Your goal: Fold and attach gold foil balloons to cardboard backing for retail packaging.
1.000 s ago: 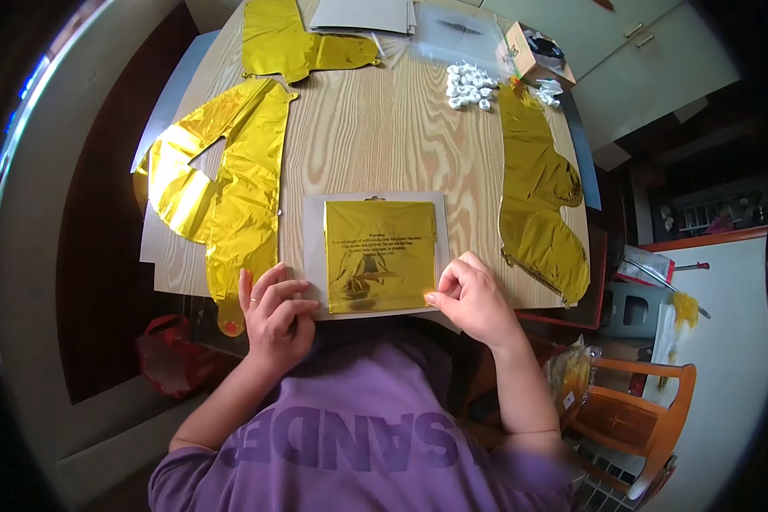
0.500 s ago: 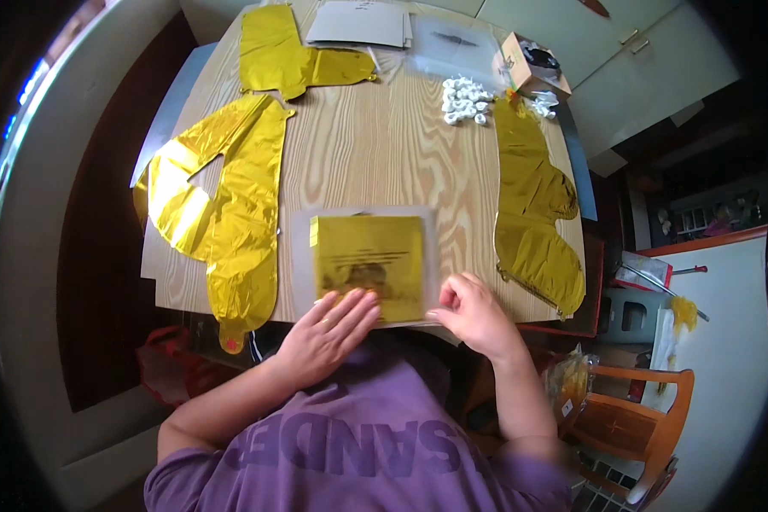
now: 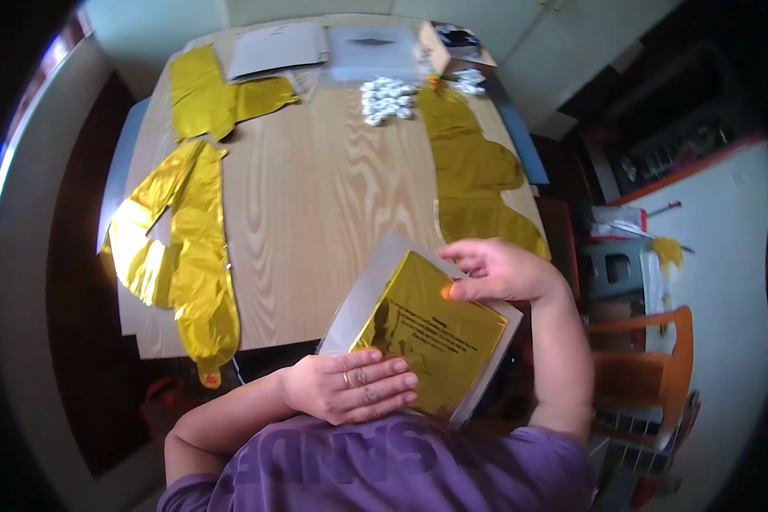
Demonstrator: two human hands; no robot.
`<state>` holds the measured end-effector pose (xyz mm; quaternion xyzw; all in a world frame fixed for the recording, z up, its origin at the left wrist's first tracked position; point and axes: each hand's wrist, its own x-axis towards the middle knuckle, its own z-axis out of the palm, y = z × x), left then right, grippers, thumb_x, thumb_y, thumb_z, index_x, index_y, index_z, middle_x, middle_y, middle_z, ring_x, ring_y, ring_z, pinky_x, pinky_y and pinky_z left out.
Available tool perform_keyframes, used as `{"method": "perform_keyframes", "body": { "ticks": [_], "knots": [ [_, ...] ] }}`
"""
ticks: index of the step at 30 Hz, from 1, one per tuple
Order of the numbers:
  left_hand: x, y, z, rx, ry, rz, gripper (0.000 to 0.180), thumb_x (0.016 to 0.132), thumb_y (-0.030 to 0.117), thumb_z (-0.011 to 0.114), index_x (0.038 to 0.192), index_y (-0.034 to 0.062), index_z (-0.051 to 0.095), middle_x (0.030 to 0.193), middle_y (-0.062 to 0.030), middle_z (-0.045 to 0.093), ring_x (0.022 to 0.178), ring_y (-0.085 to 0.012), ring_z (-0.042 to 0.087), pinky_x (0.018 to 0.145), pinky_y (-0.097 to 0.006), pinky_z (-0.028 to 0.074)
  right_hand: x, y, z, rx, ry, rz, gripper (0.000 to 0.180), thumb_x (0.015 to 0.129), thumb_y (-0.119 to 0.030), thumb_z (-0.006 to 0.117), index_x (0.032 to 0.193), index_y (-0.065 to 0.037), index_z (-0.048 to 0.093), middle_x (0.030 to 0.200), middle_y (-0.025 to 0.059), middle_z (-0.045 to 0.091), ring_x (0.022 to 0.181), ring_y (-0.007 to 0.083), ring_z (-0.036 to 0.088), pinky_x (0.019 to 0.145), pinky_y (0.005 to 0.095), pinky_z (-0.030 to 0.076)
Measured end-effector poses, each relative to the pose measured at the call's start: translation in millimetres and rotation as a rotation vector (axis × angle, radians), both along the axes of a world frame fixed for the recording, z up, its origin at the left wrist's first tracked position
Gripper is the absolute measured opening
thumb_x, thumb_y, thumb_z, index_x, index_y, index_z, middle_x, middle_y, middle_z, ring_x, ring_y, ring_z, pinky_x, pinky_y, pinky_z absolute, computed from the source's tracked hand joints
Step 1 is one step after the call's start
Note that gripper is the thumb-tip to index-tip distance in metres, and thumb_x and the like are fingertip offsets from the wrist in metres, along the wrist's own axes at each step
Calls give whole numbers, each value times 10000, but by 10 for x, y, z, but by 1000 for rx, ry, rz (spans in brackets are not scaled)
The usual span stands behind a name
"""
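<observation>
Gold packet: the flat, square foil packet [image 3: 448,367] sat on a pale backing sheet [image 3: 367,299], the whole lot turned cornerwise right in front of the person, at the near edge of the worktop [image 3: 299,222] and partly over their purple top [image 3: 341,465]. Dark print on the shiny face, by the way.

Left hand: the left hand [image 3: 350,388] lay across the packet's lower left corner, fingers straight and close together, ring on one of them. Thumb was out of sight, so I honestly can't tell if it was gripping from below.

Right hand: the right hand [image 3: 508,269] was up at the packet's upper edge, fingers bent, thumb and fingertips standing apart. Something orange showed at the thumb tip, too blurry to say what. The two hands were well apart.

Foil on the left: one long gold foil shape [image 3: 200,282] with a gap in it, glare all over, and another gold piece [image 3: 203,94] just beyond.

Foil on the right: a wavy-edged gold piece [image 3: 465,154], its near end close to the right hand.

Far end: grey sheets [image 3: 277,49], a see-through plastic thing [image 3: 371,64], a pile of small whitish bits [image 3: 386,100] and a little box [image 3: 435,55].

Off to the right: a wooden chair [image 3: 678,341].
</observation>
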<state>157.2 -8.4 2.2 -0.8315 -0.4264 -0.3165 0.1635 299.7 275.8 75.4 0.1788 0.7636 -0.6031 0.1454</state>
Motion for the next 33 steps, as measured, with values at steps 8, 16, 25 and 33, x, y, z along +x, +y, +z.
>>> {"method": "perform_keyframes", "body": {
  "ticks": [8,16,25,33],
  "knots": [
    [-149,-305,-322,-33,-152,437,313,855,128,755,1159,114,680,1293,-177,610,1264,-436,538,1058,-588,440,1709,677,994,544,201,-765,200,942,-97,660,1085,41,680,950,47,725,899,113,673,805,265,541],
    [-183,-426,-451,-364,-192,445,319,797,36,673,1112,87,684,1282,-138,627,1192,-345,615,1034,-525,486,2158,1661,-722,1260,-472,-527,195,893,-117,568,1005,-131,727,983,183,711,950,403,683,811,503,544],
    [-486,-646,-233,-243,-132,700,278,699,63,738,975,93,723,1118,-107,673,1039,-315,668,924,-473,526,2145,2118,-3660,1156,-481,-340,197,878,-138,634,1006,-36,745,995,166,741,936,341,710,818,433,575],
    [-852,-1510,-398,-376,-485,1268,464,708,290,857,1059,106,617,1121,-125,590,1057,-350,547,973,-468,408,2285,2166,-3600,1256,-256,-1076,216,930,-136,630,1079,-37,751,1082,140,739,1002,305,693,868,397,558]
  ]
}}
